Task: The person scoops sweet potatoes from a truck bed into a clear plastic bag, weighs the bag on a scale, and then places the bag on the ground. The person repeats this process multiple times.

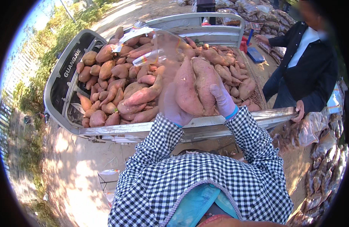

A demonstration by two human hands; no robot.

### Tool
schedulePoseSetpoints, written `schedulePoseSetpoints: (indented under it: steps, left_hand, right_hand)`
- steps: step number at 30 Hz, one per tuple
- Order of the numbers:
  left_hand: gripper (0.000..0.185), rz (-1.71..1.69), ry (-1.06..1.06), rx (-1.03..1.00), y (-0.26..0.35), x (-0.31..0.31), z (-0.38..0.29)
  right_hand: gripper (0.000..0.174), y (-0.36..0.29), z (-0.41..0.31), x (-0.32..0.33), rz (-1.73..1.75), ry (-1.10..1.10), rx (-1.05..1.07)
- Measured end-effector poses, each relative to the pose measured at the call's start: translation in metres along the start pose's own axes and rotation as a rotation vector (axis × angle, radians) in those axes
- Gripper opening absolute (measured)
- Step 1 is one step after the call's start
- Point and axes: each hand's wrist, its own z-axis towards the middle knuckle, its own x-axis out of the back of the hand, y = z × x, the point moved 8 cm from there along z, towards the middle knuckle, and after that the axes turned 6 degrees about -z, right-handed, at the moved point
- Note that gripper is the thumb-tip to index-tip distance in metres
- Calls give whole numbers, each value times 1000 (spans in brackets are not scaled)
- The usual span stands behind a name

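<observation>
Two large sweet potatoes are held side by side above the near wall of a metal cargo bed (120, 130). My gloved left hand (174, 106) cups the left sweet potato (187, 88) from below and the side. My gloved right hand (221, 99) grips the right sweet potato (204, 76), thumb towards me. Part of each hand's fingers is hidden behind them. A heap of loose sweet potatoes (106, 69) fills the bed around and beyond my hands. A clear plastic bag (166, 46) with coloured print lies over the heap, just past my left hand.
A person (305, 62) in a dark jacket stands at the right, one hand on the bed's edge. A blue platform scale (255, 55) stands beyond the bed. Filled plastic bags (323, 170) are piled at the right and back (265, 17). Another person stands partly visible behind the bed.
</observation>
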Motion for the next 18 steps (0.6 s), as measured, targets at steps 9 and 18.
schedulePoseSetpoints:
  steps: [9,18]
  left_hand:
    - [99,-82,-89,-377,86,18,-162]
    - [94,-77,142,-987,101,73,-368]
  right_hand:
    - [105,43,0,-177,4,-746,-371]
    - [97,60,-41,-310,-484,-1251,2]
